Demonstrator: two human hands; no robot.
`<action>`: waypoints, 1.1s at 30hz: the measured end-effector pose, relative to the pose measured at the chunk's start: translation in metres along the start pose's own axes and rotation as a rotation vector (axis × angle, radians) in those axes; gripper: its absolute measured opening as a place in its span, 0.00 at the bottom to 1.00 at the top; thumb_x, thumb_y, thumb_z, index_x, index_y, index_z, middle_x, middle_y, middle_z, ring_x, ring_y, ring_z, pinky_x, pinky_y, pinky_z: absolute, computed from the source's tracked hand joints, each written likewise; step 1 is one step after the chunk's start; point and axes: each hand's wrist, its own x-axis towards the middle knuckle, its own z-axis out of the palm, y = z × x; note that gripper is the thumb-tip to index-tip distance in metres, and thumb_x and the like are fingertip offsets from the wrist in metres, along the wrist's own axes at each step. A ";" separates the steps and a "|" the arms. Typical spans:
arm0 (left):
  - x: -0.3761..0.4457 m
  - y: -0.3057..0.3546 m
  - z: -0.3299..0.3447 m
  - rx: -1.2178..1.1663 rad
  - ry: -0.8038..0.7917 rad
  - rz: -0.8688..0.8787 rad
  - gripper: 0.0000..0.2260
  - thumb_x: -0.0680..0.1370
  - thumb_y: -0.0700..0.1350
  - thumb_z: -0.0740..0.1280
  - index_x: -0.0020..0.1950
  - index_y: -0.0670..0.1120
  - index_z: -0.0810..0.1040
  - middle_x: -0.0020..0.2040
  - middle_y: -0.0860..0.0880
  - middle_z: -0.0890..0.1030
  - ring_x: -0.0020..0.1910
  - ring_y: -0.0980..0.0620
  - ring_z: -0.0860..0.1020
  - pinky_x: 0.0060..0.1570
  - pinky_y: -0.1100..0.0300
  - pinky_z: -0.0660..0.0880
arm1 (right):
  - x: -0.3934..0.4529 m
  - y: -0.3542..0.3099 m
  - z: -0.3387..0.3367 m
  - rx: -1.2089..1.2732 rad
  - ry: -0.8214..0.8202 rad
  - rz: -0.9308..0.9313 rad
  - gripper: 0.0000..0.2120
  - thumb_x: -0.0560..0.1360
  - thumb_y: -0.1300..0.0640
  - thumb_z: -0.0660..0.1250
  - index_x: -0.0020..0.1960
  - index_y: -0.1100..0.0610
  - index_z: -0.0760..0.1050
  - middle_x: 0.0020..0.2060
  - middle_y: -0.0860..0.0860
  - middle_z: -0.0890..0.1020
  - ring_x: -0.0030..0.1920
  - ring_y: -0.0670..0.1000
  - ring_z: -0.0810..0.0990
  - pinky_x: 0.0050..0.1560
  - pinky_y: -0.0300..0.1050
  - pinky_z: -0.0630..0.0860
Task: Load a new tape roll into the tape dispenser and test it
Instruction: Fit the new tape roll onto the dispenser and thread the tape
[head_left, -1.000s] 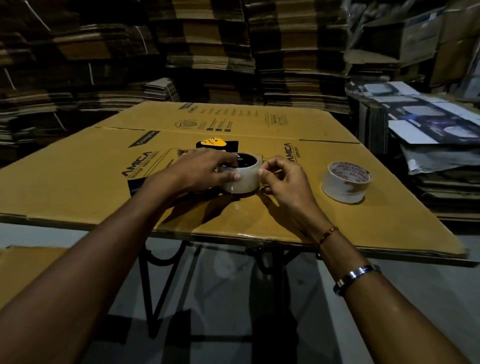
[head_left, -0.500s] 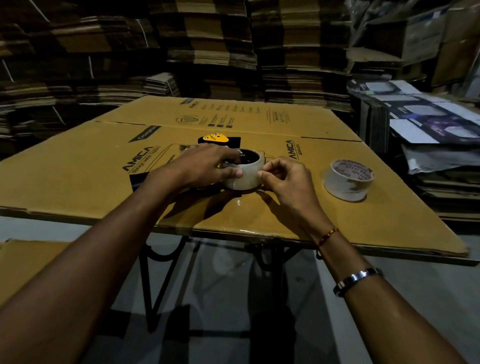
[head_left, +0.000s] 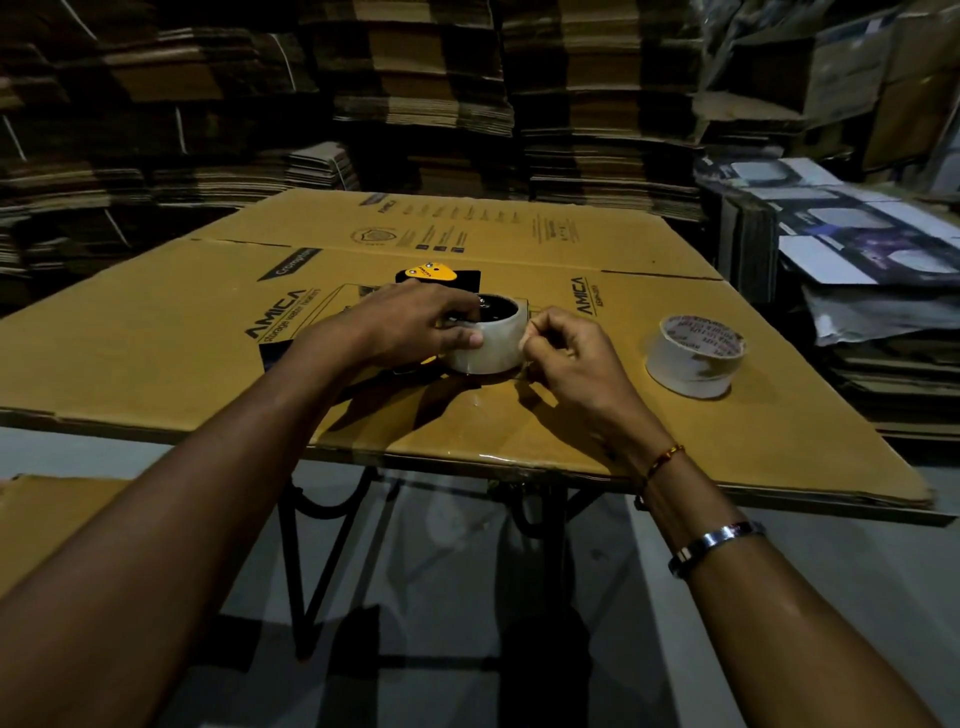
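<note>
A clear tape roll (head_left: 491, 348) sits on the hub of a black and yellow tape dispenser (head_left: 432, 274) that lies flat on the cardboard-covered table (head_left: 156, 332). My left hand (head_left: 410, 325) grips the roll from the left, thumb across its side wall. My right hand (head_left: 566, 356) pinches at the roll's right side with thumb and forefinger; the tape end itself is too fine to make out. Most of the dispenser is hidden under my left hand.
A second, white tape roll (head_left: 693, 358) with a printed core stands on the table to the right. Stacks of flattened cardboard (head_left: 415, 104) fill the background. Printed sheets (head_left: 857, 244) are piled at right. A black metal table frame (head_left: 332, 545) shows below the near edge.
Both hands stay at the roll on the dispenser. My right fingertips have pressed a little closer against the roll's right side. The view has shifted slightly.
</note>
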 end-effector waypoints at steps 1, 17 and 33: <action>0.000 0.000 0.000 -0.003 -0.002 0.001 0.18 0.79 0.57 0.62 0.66 0.51 0.73 0.60 0.47 0.76 0.58 0.47 0.74 0.55 0.46 0.74 | 0.000 0.001 0.000 0.026 -0.012 0.012 0.06 0.77 0.55 0.64 0.42 0.56 0.75 0.38 0.52 0.77 0.40 0.54 0.77 0.40 0.66 0.78; -0.001 0.000 0.005 0.071 0.054 -0.010 0.21 0.80 0.59 0.61 0.70 0.52 0.70 0.66 0.47 0.75 0.64 0.46 0.72 0.60 0.49 0.68 | -0.004 -0.001 0.000 0.072 0.073 0.072 0.04 0.76 0.63 0.68 0.46 0.54 0.79 0.43 0.54 0.83 0.47 0.56 0.83 0.49 0.61 0.82; -0.060 -0.032 0.001 -0.114 0.122 -0.339 0.31 0.80 0.55 0.64 0.78 0.50 0.56 0.67 0.41 0.75 0.63 0.41 0.74 0.59 0.48 0.73 | -0.012 -0.008 -0.001 0.027 0.085 0.096 0.04 0.76 0.62 0.70 0.46 0.53 0.79 0.44 0.52 0.84 0.47 0.53 0.84 0.43 0.41 0.79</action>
